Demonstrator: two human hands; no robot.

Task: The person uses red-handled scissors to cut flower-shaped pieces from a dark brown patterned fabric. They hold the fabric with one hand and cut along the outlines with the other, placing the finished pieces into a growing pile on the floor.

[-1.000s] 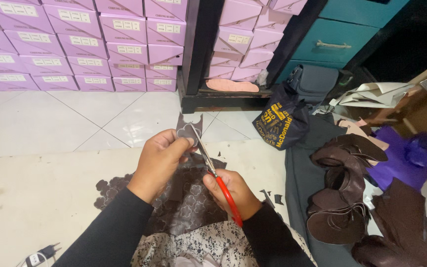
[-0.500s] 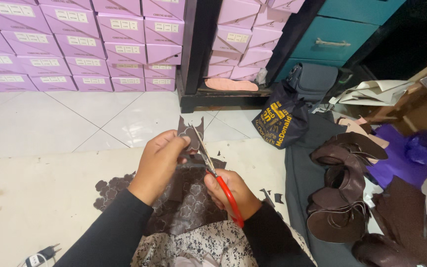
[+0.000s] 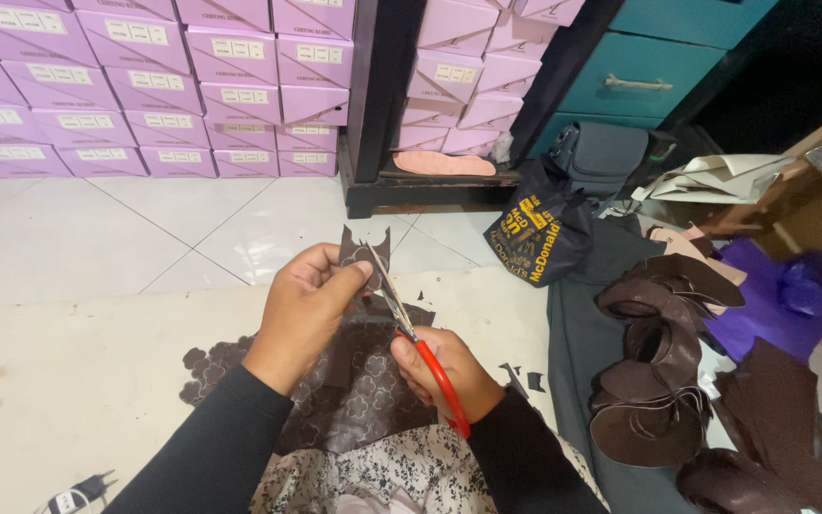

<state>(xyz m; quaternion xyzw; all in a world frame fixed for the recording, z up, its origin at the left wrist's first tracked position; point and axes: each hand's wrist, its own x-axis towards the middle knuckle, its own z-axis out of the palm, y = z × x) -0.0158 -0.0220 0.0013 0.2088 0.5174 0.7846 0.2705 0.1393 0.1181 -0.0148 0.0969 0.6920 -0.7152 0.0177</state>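
So my left hand [image 3: 311, 300] is pinching a small dark brown leather piece [image 3: 362, 255] up in front of me, thumb on the near face and the other fingers [image 3: 308, 264] curled round behind it. The piece stands pretty much upright, with its 2 pointy corners sticking up toward the shelf of boxes and its lower part running down into my grip.

My right hand [image 3: 440, 366] is wrapped around the red handles of the scissors [image 3: 409, 338], fingers through the loops and closed snug on them. The long axis of the scissors runs diagonally: handles low and to the right near my wrist, blades pointing up and to the left, tip right at the edge of the leather piece, just beside my left thumb. The blades look nearly together, only a narrow gap, though I can't really tell how far they bite into the leather.

Under both hands there's a bigger brown sheet with cut-out flower shapes [image 3: 354, 390] lying across my lap and onto the cream floor mat [image 3: 78, 381]. A few tiny dark offcuts [image 3: 525, 379] sit on the mat to the right of my wrist. Further right, well apart, is a pile of brown cut pieces [image 3: 658, 381] on a grey cloth [image 3: 577, 333]. Stacks of lilac shoe boxes [image 3: 145, 86] are across the tile floor.
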